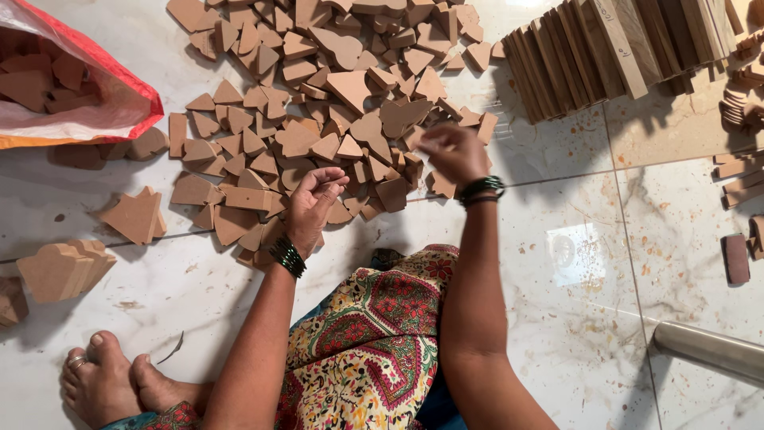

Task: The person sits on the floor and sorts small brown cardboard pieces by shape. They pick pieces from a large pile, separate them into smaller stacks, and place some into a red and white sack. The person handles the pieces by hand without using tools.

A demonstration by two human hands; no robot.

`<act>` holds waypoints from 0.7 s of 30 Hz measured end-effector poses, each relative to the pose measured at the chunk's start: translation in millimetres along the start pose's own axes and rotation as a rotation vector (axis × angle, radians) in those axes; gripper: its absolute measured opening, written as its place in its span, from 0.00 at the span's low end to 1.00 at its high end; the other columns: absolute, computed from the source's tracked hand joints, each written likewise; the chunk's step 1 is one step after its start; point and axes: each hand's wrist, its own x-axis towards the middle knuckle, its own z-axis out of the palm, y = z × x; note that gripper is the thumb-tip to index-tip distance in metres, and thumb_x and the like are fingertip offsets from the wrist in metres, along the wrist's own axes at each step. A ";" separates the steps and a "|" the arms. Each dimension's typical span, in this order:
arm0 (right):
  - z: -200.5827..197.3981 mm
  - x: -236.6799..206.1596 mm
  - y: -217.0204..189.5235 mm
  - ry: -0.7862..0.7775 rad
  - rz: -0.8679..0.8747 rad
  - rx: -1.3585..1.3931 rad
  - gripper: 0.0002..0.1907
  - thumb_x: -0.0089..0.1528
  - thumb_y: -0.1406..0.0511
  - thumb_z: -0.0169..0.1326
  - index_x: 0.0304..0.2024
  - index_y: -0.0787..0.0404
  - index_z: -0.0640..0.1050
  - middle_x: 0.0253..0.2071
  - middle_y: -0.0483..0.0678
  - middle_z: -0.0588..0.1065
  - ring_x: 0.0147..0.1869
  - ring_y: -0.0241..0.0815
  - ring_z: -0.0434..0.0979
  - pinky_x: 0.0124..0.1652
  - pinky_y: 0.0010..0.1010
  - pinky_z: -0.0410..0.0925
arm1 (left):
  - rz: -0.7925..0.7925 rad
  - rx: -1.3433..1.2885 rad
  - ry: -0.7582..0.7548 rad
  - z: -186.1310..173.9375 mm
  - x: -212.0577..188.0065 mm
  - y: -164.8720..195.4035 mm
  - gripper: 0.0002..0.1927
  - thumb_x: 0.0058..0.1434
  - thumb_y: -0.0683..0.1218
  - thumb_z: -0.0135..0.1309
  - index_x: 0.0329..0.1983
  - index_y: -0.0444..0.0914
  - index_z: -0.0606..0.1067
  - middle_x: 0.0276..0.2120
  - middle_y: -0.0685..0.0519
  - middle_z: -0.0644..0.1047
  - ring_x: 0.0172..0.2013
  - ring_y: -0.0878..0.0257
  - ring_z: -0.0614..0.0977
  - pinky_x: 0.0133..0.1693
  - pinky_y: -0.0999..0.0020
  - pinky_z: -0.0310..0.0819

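A wide pile of flat brown cut-out pieces [318, 87], triangular and heart-like, covers the marble floor [573, 334] ahead of me. My left hand [313, 201] rests palm up at the pile's near edge, fingers loosely curled and nothing in it. Blurred with motion, my right hand [452, 151] is over the pile's right edge with its fingertips down among the pieces. Whether it grips one is unclear. Both wrists wear dark green bangles.
A red-edged white sack [87, 103] holding more pieces lies at the far left. Small stacks of pieces [135, 215] [60, 269] stand to the left. Wooden slats [605, 44] lean at the back right. A metal tube [708, 350] lies at the right. My bare feet [103, 382] are at the lower left.
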 end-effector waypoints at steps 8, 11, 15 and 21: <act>-8.1 -3.7 -9.3 -0.001 0.147 0.186 0.15 0.60 0.60 0.63 0.46 0.58 0.83 0.36 0.44 0.82 0.31 0.29 0.79 0.29 0.21 0.74 | 0.015 0.016 0.005 -0.2 2.2 -4.2 0.15 0.70 0.41 0.53 0.58 0.33 0.71 0.53 0.49 0.77 0.55 0.64 0.79 0.60 0.69 0.73; -26.3 -9.5 -0.2 -0.162 0.048 0.580 0.11 0.65 0.64 0.59 0.45 0.66 0.82 0.30 0.44 0.76 0.27 0.28 0.71 0.25 0.21 0.66 | 0.019 0.021 -0.003 -1.7 2.8 -5.6 0.14 0.70 0.41 0.53 0.58 0.32 0.72 0.53 0.49 0.77 0.56 0.64 0.79 0.60 0.69 0.73; -30.8 -11.2 3.2 -0.155 0.109 0.617 0.11 0.63 0.65 0.56 0.44 0.66 0.80 0.27 0.43 0.75 0.23 0.27 0.68 0.22 0.19 0.63 | 0.025 0.009 -0.011 -2.4 3.0 -7.3 0.14 0.70 0.41 0.52 0.58 0.33 0.71 0.53 0.50 0.76 0.56 0.64 0.79 0.60 0.69 0.73; -28.6 -9.8 -1.0 -0.195 0.095 0.672 0.10 0.63 0.65 0.55 0.43 0.65 0.79 0.26 0.40 0.75 0.21 0.25 0.65 0.21 0.18 0.60 | 0.018 -0.016 0.012 -2.4 2.3 -5.8 0.14 0.70 0.40 0.52 0.58 0.32 0.71 0.53 0.49 0.76 0.56 0.63 0.79 0.59 0.69 0.73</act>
